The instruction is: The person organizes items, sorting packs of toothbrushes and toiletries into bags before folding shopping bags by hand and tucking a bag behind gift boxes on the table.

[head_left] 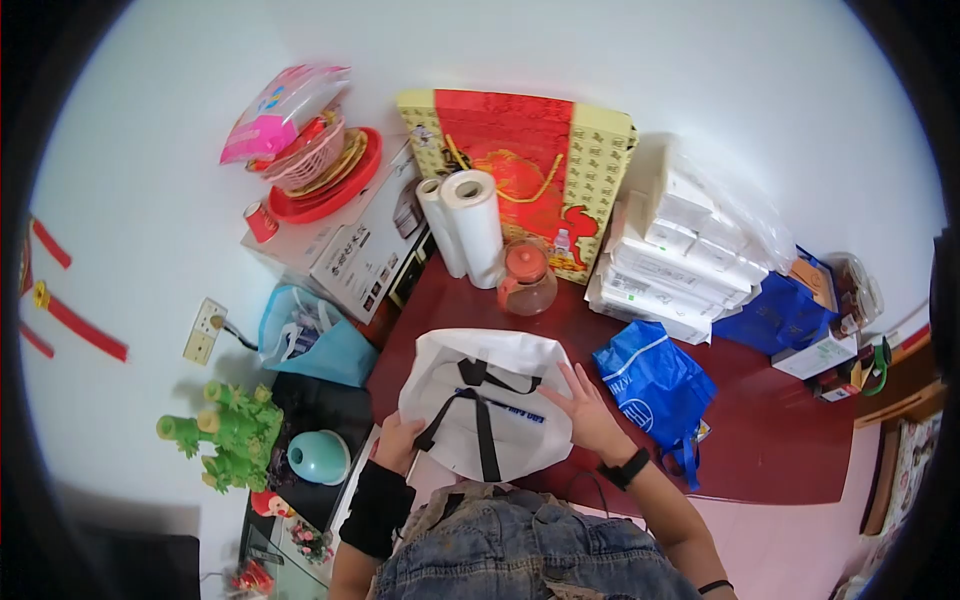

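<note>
Looks like a spread-it-open step on the white tote bag (528, 451), wearer's side of the glass pot (528, 288): left grip (399, 443) pinches its edge, right grip (588, 410) is fanned wide against it, so next probably calls for a firmer right-side hold.

The left hand (397, 443) is bare, and a wide black cuff (377, 510) wraps the wrist and part of the forearm. The right hand (590, 412), also bare, has a narrower black wristband (625, 469) below it; farther up that arm runs a thin black band (714, 586). The person's clothing includes faded blue denim (520, 550) with visible seams and brownish patches, edged by beige cloth (452, 498).
</note>
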A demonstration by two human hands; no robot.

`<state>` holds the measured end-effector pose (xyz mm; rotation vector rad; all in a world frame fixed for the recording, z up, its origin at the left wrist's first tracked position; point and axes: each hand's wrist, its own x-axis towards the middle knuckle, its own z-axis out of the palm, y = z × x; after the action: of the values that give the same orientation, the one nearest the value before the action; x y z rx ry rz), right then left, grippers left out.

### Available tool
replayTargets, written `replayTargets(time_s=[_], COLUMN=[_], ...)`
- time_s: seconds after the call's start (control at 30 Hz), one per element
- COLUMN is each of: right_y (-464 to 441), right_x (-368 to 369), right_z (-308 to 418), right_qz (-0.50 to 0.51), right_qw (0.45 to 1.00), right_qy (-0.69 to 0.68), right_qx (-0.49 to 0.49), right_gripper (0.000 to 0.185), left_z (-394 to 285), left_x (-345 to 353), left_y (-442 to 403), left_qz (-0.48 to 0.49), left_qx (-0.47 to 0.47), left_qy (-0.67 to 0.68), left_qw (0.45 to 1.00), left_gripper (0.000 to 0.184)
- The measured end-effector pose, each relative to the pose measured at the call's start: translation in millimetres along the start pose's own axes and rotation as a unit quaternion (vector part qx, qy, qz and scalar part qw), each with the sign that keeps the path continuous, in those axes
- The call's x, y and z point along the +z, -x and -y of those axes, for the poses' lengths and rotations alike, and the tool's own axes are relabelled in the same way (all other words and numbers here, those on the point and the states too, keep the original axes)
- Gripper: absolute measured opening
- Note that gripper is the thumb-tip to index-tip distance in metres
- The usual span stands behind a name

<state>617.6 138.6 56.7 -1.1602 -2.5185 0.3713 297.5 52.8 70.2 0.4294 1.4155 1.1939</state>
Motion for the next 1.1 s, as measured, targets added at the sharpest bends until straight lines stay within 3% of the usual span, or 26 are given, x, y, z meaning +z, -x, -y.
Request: replayTargets(time_s=[0.07, 0.1, 0.17, 0.2, 0.27, 0.37, 0.4, 0.43, 0.47, 0.5, 0.57, 0.6, 0.63, 0.67, 0.73, 0.8, 0.83, 0.9, 0.93, 0.97, 1.03, 1.07, 1.1], right_y=[-10.6, -11.6, -9.3, -4.0, 5.1, 11.1, 10.2, 7.9, 2.1, -7.5, -16.1, -16.1, -14.9, -12.6, -7.7, -1.2, 1.2, 8.2, 11.6, 13.3, 14.4, 16.1, 18.4], right_x=[12.7, 16.7, 17.1, 14.9, 1.0, -13.2, -16.8, -22.9, -29.9, -36.4, -29.3, -13.2, 3.2, 21.7, 51.6, 46.6, 43.7, 40.6, 39.7, 40.5, 42.1, 41.9, 41.5], right_z=[-5.7, -9.0, -14.4, -16.9, -17.3, -14.8, -11.8, -5.1, 5.4, 19.1, 36.4, 39.1, 39.0, 36.4, 32.4, 35.3, 34.6, 26.5, 22.4, 18.5, 10.1, 7.0, 3.2], right_qz=[0.032, 0.035, 0.068, 0.008, 0.011, 0.04, 0.023, 0.005, 0.005, 0.011, 0.013, 0.111, 0.204, 0.199, 0.352, 0.372, 0.393, 0.36, 0.328, 0.327, 0.1, 0.035, 0.036], right_qw=[0.995, 0.995, 0.997, 1.0, 0.998, 0.992, 0.999, 0.998, 0.998, 0.993, 0.987, 0.976, 0.946, 0.947, 0.935, 0.928, 0.916, 0.93, 0.943, 0.943, 0.994, 0.998, 0.998], right_qy=[0.077, 0.076, 0.012, -0.007, -0.05, -0.085, -0.047, -0.008, -0.004, -0.034, -0.06, -0.154, -0.245, -0.244, -0.042, 0.018, 0.078, 0.069, 0.057, 0.058, 0.03, 0.011, 0.011], right_qx=[-0.045, -0.053, 0.02, 0.012, 0.036, 0.079, 0.005, -0.067, -0.061, -0.108, -0.152, -0.106, -0.059, -0.056, -0.006, -0.001, 0.003, -0.007, -0.015, -0.017, 0.038, 0.06, 0.059], right_gripper=[0.034, 0.034, 0.009, 0.011, 0.013, 0.017, 0.021, 0.026, 0.026, 0.027, 0.029, 0.029, 0.03, 0.03, 0.025, 0.027, 0.032, 0.03, 0.03, 0.03, 0.026, 0.018, 0.018], left_z=[2.5, 6.5, 14.1, 17.6, 16.4, 14.6, 18.1, 22.7, 25.0, 24.0, 15.6, 8.8, -4.7, -13.1, -6.2, -0.2, -3.3, -7.9, -14.0, -14.9, -16.0, -17.0, -17.7], left_x=[-7.9, -14.0, -23.5, -26.9, -27.5, -37.0, -35.6, -33.9, -31.6, -29.8, -25.5, -20.0, -8.8, -2.6, -7.2, -9.3, -5.3, 2.4, 5.3, 1.8, -6.2, -9.5, -12.5], left_y=[1.4, 2.0, 6.9, 9.5, 17.0, 16.9, 14.3, 11.5, 8.5, 5.6, 2.9, 3.7, 9.2, 11.6, -3.1, -13.8, -12.3, -4.7, -2.1, -4.0, -9.4, -10.6, -11.2], left_qz=[0.014, 0.007, 0.022, 0.017, -0.038, -0.015, -0.011, -0.054, -0.095, -0.088, -0.119, -0.113, -0.137, -0.159, -0.13, -0.096, -0.096, -0.106, -0.106, -0.108, -0.113, -0.114, -0.103], left_qx=[0.015, 0.016, 0.015, 0.014, 0.018, -0.037, -0.039, 0.022, 0.083, 0.082, 0.112, 0.115, 0.19, 0.263, 0.307, 0.387, 0.39, 0.306, 0.26, 0.26, 0.291, 0.29, 0.312], left_qy=[0.001, 0.006, 0.033, 0.038, 0.056, 0.086, 0.087, 0.035, -0.018, -0.018, -0.17, -0.172, -0.285, -0.392, -0.427, -0.499, -0.498, -0.513, -0.506, -0.505, -0.504, -0.503, -0.487], left_qw=[1.0, 1.0, 0.999, 0.999, 0.998, 0.996, 0.995, 0.998, 0.992, 0.993, 0.972, 0.972, 0.929, 0.867, 0.84, 0.77, 0.769, 0.795, 0.816, 0.816, 0.806, 0.806, 0.809], left_gripper=[0.033, 0.033, 0.034, 0.034, 0.033, 0.039, 0.039, 0.045, 0.052, 0.052, 0.065, 0.065, 0.062, 0.059, 0.053, 0.035, 0.035, 0.034, 0.042, 0.042, 0.051, 0.051, 0.053])
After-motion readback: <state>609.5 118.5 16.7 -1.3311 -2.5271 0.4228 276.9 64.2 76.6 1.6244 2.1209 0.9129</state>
